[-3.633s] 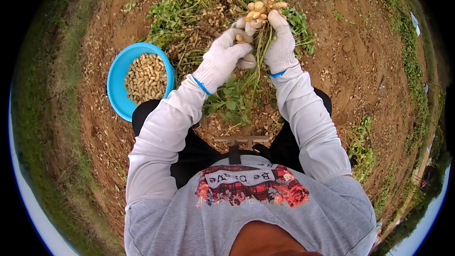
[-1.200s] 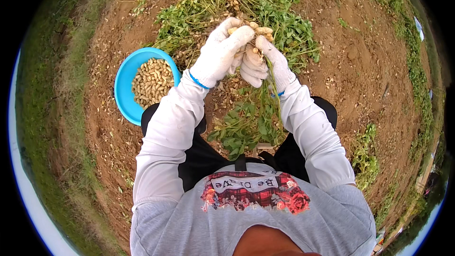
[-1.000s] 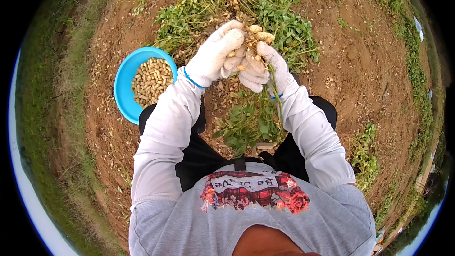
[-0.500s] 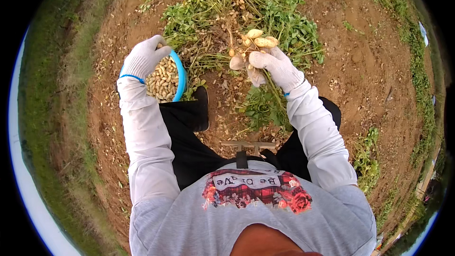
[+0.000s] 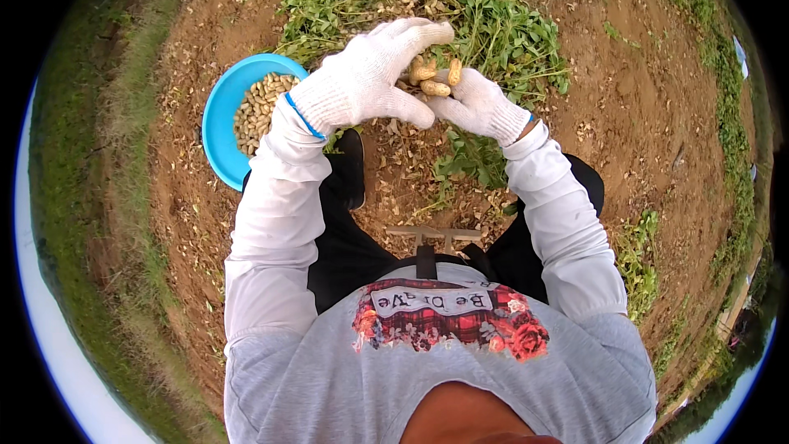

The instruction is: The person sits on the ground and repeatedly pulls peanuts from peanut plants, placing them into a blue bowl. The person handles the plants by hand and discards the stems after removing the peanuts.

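Observation:
My right hand, in a white knit glove, grips a peanut plant near its roots. The plant's green leaves hang below that hand. Several pale yellow peanuts stick out at the root end, between my two hands. From the left my left hand, gloved too, reaches over to these pods. Its thumb and fingers are spread apart around them, and no pod shows in its grasp. Left of this hand stands a light blue basin with many loose peanuts in it, partly hidden by my left wrist.
A heap of pulled peanut plants lies on the soil beyond my hands. A black shoe is beside the basin. Brown soil littered with dry bits spreads to the right, and grass borders the left.
My left hand has moved right, from over the basin to the pods at my right hand, and its fingers have spread. The right hand has shifted slightly, still gripping the plant.

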A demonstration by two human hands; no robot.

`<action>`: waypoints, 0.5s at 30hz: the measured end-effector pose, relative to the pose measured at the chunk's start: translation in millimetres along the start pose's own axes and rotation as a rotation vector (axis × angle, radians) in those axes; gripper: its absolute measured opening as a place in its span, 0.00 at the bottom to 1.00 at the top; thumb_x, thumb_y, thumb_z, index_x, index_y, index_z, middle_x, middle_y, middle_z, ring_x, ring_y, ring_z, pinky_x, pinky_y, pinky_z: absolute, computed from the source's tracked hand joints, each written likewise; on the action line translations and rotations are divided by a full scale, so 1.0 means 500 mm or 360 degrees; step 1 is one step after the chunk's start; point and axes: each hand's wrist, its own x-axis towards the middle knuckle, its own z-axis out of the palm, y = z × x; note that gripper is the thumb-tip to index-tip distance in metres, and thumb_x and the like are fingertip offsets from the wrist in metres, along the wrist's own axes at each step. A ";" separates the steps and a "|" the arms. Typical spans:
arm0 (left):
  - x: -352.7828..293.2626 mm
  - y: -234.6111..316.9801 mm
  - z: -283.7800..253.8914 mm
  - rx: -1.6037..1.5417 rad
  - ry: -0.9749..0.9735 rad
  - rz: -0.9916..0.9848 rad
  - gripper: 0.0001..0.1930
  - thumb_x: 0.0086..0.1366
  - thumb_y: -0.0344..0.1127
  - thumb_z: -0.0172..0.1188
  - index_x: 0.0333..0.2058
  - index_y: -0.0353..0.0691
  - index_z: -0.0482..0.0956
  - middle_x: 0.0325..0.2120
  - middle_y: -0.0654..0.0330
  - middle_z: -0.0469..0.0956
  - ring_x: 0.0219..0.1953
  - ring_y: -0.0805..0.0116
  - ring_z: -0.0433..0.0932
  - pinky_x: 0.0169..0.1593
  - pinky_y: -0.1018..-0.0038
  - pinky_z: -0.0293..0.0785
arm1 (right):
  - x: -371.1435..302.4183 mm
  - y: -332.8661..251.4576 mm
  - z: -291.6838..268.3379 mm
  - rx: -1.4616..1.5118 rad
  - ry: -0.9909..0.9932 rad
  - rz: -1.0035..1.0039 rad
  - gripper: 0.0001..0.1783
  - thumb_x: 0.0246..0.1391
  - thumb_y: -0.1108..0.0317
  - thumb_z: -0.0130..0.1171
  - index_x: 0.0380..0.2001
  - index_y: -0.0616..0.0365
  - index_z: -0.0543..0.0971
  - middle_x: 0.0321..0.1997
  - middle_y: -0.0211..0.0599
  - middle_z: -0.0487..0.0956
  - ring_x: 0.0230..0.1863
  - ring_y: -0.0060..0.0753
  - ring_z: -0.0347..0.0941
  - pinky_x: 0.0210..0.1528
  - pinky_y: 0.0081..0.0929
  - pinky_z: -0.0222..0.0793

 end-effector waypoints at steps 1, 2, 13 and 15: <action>0.001 -0.004 0.023 0.0316 -0.0056 -0.0001 0.55 0.44 0.47 0.83 0.70 0.45 0.65 0.63 0.47 0.72 0.63 0.46 0.74 0.63 0.60 0.75 | -0.001 0.003 0.001 -0.0108 0.0022 -0.0037 0.17 0.63 0.59 0.61 0.52 0.53 0.80 0.44 0.43 0.84 0.47 0.44 0.82 0.51 0.36 0.78; 0.010 0.015 0.022 0.0169 -0.0225 -0.0205 0.56 0.43 0.48 0.83 0.71 0.45 0.63 0.62 0.46 0.73 0.63 0.42 0.74 0.64 0.59 0.74 | -0.010 -0.028 -0.012 0.0007 -0.0003 -0.0035 0.19 0.64 0.54 0.56 0.53 0.51 0.79 0.45 0.48 0.83 0.49 0.54 0.81 0.52 0.41 0.77; 0.027 0.023 0.076 -0.0212 0.0025 -0.0140 0.33 0.48 0.48 0.82 0.51 0.43 0.81 0.44 0.55 0.80 0.46 0.55 0.83 0.51 0.67 0.80 | -0.011 0.050 0.014 0.0003 0.0068 -0.0356 0.22 0.66 0.50 0.54 0.55 0.51 0.76 0.51 0.44 0.82 0.53 0.50 0.79 0.55 0.41 0.77; 0.030 0.034 0.090 -0.0140 0.0120 -0.0138 0.26 0.53 0.47 0.79 0.47 0.42 0.82 0.40 0.55 0.80 0.42 0.56 0.84 0.48 0.67 0.81 | -0.014 0.056 0.011 -0.0058 0.0041 -0.0353 0.22 0.65 0.53 0.56 0.56 0.53 0.75 0.52 0.45 0.81 0.54 0.50 0.79 0.54 0.41 0.77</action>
